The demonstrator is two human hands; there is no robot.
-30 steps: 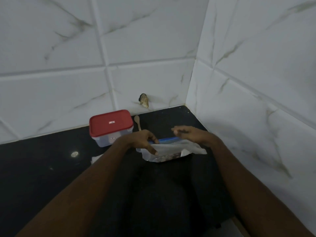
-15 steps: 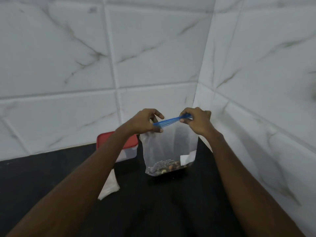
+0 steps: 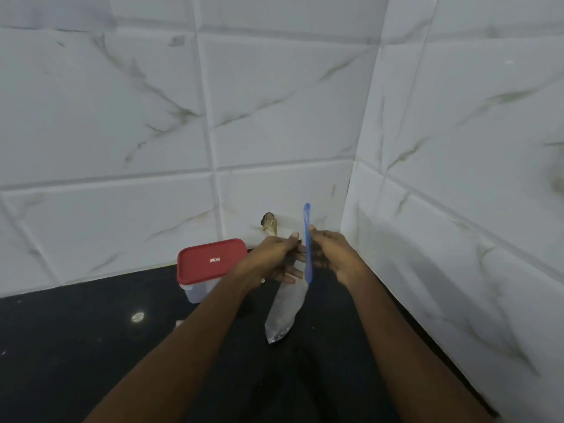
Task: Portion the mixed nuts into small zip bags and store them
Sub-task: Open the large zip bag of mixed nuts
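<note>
Zip bag [image 3: 285, 309], hanging edge-on over the desk [image 3: 91, 346] near the red-lidded box [image 3: 210, 261]; left hand [image 3: 273, 261] presses near-straight fingers against the blue seal [image 3: 307, 239], right hand [image 3: 332, 254] pinches it opposite; we advise squeezing firmly along the whole strip, air expelled.
</note>
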